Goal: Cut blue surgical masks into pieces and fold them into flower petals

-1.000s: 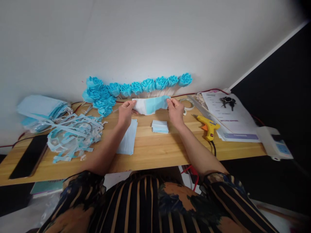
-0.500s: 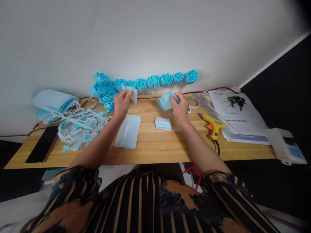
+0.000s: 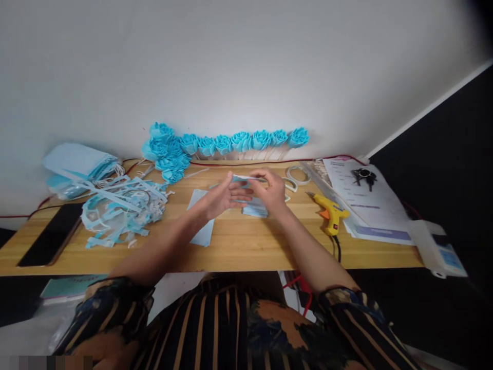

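My right hand (image 3: 271, 190) pinches a thin stack of blue mask-fabric pieces (image 3: 242, 178), seen almost edge-on. Facing it, my left hand (image 3: 223, 197) has its fingers stretched out, with the thumb close to the stack's left edge; whether it touches cannot be made out. Below the hands lies a small pile of cut pale blue pieces (image 3: 254, 208), partly hidden by the right hand. A larger stack of pale blue sheets (image 3: 202, 234) lies under my left wrist, which covers part of it.
Blue fabric roses (image 3: 241, 141) line the wall. On the left are folded masks (image 3: 79, 162), a heap of cut strips (image 3: 123, 210) and a phone (image 3: 50, 235). To the right are tape rolls (image 3: 299, 176), a yellow glue gun (image 3: 330, 211), papers (image 3: 358, 198) and keys (image 3: 364, 178).
My hands have come together from apart. The left hand has opened its pinch, and the piece it held is no longer separate. The right hand still grips its fabric, now turned edge-on.
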Demonstrator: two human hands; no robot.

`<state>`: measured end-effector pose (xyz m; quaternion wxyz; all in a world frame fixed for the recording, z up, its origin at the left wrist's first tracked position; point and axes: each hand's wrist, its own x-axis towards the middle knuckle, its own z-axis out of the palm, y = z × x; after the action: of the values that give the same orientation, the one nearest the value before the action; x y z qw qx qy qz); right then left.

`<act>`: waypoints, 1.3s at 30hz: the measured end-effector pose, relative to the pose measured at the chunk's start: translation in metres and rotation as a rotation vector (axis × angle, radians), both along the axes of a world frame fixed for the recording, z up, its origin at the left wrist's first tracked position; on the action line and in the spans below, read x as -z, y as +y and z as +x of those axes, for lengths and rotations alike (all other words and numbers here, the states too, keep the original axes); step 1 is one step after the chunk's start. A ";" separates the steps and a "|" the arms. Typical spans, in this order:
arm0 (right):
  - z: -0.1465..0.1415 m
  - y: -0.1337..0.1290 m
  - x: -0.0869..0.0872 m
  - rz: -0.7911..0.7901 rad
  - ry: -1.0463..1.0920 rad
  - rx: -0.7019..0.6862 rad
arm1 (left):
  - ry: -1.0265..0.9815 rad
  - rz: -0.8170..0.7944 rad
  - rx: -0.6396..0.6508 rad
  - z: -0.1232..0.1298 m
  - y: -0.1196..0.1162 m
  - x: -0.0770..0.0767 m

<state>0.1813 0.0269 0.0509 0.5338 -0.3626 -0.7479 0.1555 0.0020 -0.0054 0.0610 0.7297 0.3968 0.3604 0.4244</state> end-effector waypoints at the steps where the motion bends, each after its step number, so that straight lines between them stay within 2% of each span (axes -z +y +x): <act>1: -0.001 -0.002 0.000 0.041 -0.069 -0.056 | -0.065 -0.035 -0.005 0.002 0.003 0.003; 4: -0.003 -0.002 0.002 0.140 -0.259 -0.228 | -0.141 -0.033 -0.191 0.001 0.018 0.013; 7: -0.006 0.002 0.006 0.192 -0.358 -0.315 | -0.146 -0.029 -0.413 -0.007 0.032 0.021; 10: -0.007 0.003 0.010 0.194 -0.384 -0.368 | -0.166 -0.046 -0.510 -0.016 0.040 0.025; 16: -0.007 0.002 0.013 0.121 -0.453 -0.413 | -0.138 0.023 -0.475 -0.021 0.032 0.024; 22: -0.003 0.000 0.006 0.107 -0.376 -0.166 | -0.041 0.029 -0.320 -0.008 0.015 0.026; 25: -0.001 -0.002 -0.001 0.132 -0.390 -0.107 | -0.033 0.058 -0.303 -0.002 0.011 0.028; 27: 0.000 -0.002 -0.004 0.139 -0.397 -0.100 | -0.065 0.068 -0.299 0.001 0.011 0.029; 33: 0.000 0.005 0.002 0.134 -0.350 -0.113 | -0.111 0.002 -0.158 0.005 0.011 0.027; 39: 0.000 0.005 0.006 0.117 -0.352 -0.102 | -0.084 -0.056 -0.178 0.006 0.011 0.024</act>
<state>0.1811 0.0320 0.0453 0.4064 -0.3141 -0.8549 0.0729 0.0079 0.0055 0.0366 0.7145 0.3245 0.3750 0.4936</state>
